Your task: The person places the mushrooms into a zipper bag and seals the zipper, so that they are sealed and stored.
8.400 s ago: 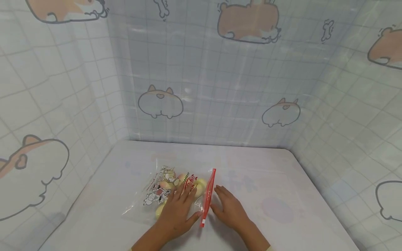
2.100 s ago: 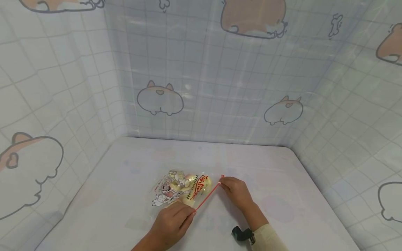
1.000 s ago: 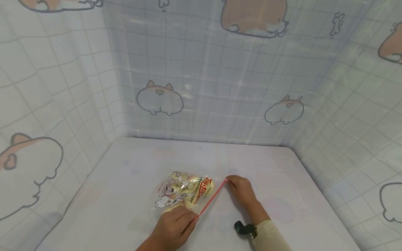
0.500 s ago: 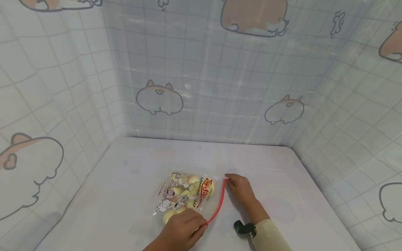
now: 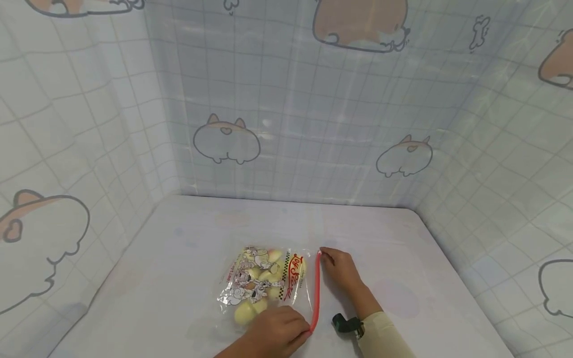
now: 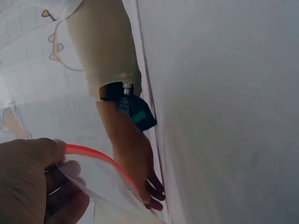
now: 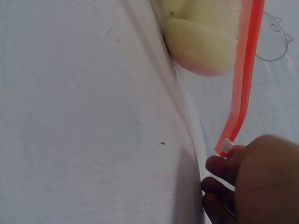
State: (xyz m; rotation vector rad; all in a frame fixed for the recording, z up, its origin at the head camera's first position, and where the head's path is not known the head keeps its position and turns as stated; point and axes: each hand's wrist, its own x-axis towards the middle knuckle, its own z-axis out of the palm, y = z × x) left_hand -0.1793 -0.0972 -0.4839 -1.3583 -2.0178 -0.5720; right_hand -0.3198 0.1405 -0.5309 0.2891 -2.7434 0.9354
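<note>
A clear zip bag [image 5: 293,293] with printed cartoon dogs and red lettering lies on the table. Several pale yellow, pink-blushed fruits [image 7: 201,46] fill it; whether real or toy, I cannot tell. Along its right side runs a red zipper strip [image 5: 317,288], bowed slightly. My left hand [image 5: 279,330] pinches the near end of this strip between thumb and fingers, covering the bag's near corner. At the far end, my right hand [image 5: 342,268] pinches the strip by the small white slider [image 7: 226,145]. The right hand's other fingers are loosely bent.
White table [image 5: 179,258] surrounds the bag, with patterned curtain walls [image 5: 286,99] at the back and both sides. A dark wrist camera [image 5: 345,324] hangs by the right sleeve [image 5: 385,335].
Earlier the left hand lay flat on the bag and the slider sat at the strip's near end; now it is at the far end. Lately the left hand moved right and nearer, turning the strip.
</note>
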